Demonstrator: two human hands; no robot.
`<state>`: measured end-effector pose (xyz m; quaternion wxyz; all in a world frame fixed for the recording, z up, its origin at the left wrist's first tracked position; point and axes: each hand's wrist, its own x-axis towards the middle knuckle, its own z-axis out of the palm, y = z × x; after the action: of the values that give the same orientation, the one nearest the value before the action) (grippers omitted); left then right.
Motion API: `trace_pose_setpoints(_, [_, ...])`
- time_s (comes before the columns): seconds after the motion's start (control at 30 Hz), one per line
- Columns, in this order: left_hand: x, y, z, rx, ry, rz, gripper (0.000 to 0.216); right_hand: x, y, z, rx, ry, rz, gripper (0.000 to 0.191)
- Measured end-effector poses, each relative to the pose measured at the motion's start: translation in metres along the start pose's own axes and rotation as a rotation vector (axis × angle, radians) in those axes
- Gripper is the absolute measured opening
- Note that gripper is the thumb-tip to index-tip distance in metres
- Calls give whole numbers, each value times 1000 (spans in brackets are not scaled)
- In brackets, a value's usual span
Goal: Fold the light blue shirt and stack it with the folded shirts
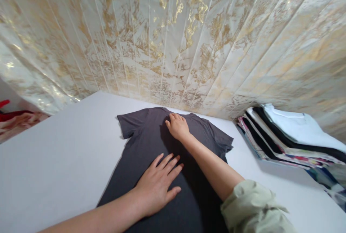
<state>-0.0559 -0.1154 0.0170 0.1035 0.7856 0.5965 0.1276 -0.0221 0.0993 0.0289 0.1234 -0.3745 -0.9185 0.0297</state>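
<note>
A dark grey T-shirt [146, 143] lies spread on the white table [67, 161], its collar toward the back wall and its short sleeves out to both sides. My left hand [159, 184] rests on the middle of the shirt with fingers spread. Farther up, close below the collar, my right hand [178, 125] lies on the fabric, palm down and fingers stretched forward. Neither hand grips anything. My right forearm covers part of the shirt's right side, and the lower hem is out of view.
To the right, a stack of folded clothes [292, 135] stands on the table, with a white piece on top. A white and gold patterned curtain [173, 45] hangs behind the table. Pinkish and red cloth [24, 121] lies beyond the left edge.
</note>
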Motion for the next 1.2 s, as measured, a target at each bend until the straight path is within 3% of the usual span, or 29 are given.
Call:
trace_pose_setpoints(0.2, [0,1,1,22,17,2,57,-37,115,-13,-76,-46,273,49])
trace_pose_setpoints(0.3, [0,0,2,34,29,15,57,-38,139,-16,-71,-31,325,48])
trace_pose_setpoints(0.5, [0,-5,8,44,73,31,57,-48,107,-12,-62,-64,190,53])
trace_pose_setpoints(0.6, [-2,-4,7,32,62,32,56,-54,96,-7,-62,-81,201,58])
trace_pose_setpoints(0.77, [18,-9,-20,-7,36,-72,55,-56,97,-4,-74,-56,219,59])
trace_pose_setpoints(0.9, [77,-48,-47,66,110,-212,54,-56,96,-6,-72,-58,219,60])
trace_pose_setpoints(1.03, [132,-106,-49,128,58,-417,56,-58,94,-7,-57,-73,221,59])
trace_pose_setpoints(1.2, [150,-136,-35,217,132,-585,63,-56,104,-6,-33,-62,273,60])
